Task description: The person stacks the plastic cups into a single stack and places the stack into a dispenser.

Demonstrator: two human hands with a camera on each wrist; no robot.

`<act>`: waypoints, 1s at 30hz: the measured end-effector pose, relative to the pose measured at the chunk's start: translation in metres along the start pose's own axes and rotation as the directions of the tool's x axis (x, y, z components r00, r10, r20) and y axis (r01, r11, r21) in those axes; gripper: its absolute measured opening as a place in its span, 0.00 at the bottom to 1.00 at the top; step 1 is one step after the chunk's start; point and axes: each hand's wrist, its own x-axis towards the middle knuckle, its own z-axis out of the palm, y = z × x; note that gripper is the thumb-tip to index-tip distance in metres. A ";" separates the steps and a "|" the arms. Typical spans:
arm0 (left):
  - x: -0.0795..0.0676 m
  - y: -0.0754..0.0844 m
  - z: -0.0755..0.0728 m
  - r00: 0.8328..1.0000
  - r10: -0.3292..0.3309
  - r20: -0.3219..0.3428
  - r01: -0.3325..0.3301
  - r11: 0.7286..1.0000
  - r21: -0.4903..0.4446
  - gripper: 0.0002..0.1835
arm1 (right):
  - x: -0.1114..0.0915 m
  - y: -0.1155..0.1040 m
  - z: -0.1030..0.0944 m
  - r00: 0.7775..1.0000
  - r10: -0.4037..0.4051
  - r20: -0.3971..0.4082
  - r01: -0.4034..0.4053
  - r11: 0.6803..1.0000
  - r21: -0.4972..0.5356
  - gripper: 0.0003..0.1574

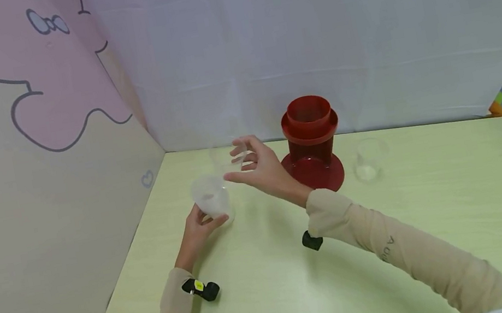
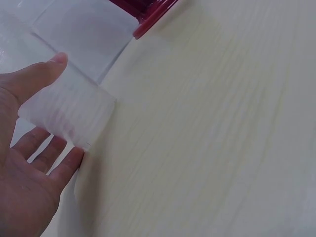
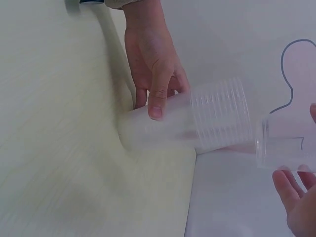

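Note:
A stack of clear plastic cups (image 1: 211, 195) stands upright near the left side of the table. My left hand (image 1: 197, 234) grips its lower part; the thumb is on one side, the fingers on the other. The stack's ridged rims (image 3: 219, 116) show in the right wrist view. Close above the stack my right hand (image 1: 256, 165) holds a single clear plastic cup (image 1: 227, 156), with thumb and fingers around its side. In the right wrist view this cup (image 3: 285, 143) is separated by a narrow gap from the stack's rims.
Right of my right hand stands a red cylinder-shaped holder (image 1: 313, 154) on a round red base, with a red cup-like piece in its top. Farther right another clear cup (image 1: 368, 169) stands on the pale table (image 1: 440, 213). Cloth-covered walls (image 1: 309, 30) bound the back and left.

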 end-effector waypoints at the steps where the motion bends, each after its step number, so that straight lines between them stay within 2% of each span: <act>1: 0.000 0.000 0.000 1.000 0.001 0.001 -0.001 1.000 0.000 0.38 | 0.003 0.004 0.001 1.000 -0.001 -0.001 0.001 1.000 0.010 0.40; 7: -0.002 0.001 -0.001 1.000 -0.001 0.006 0.001 1.000 0.009 0.38 | 0.011 0.006 0.006 1.000 -0.024 -0.002 0.024 1.000 0.003 0.39; 15: 0.001 0.003 0.000 1.000 -0.024 0.015 0.023 0.999 0.041 0.38 | 0.018 0.000 0.014 0.999 0.000 0.035 0.002 0.999 -0.053 0.41; 21: -0.001 0.002 -0.001 1.000 -0.019 0.022 0.019 1.000 0.024 0.38 | 0.020 0.005 0.022 0.995 -0.033 0.092 0.038 0.997 -0.062 0.49; 27: -0.002 0.004 -0.001 1.000 -0.018 0.014 0.018 1.000 0.019 0.38 | 0.021 0.006 0.028 0.991 -0.066 0.118 0.073 0.996 -0.053 0.48; 30: -0.002 0.003 -0.001 1.000 -0.009 0.012 0.009 1.000 0.013 0.37 | 0.021 0.007 0.031 0.989 -0.068 0.135 0.080 0.993 -0.088 0.47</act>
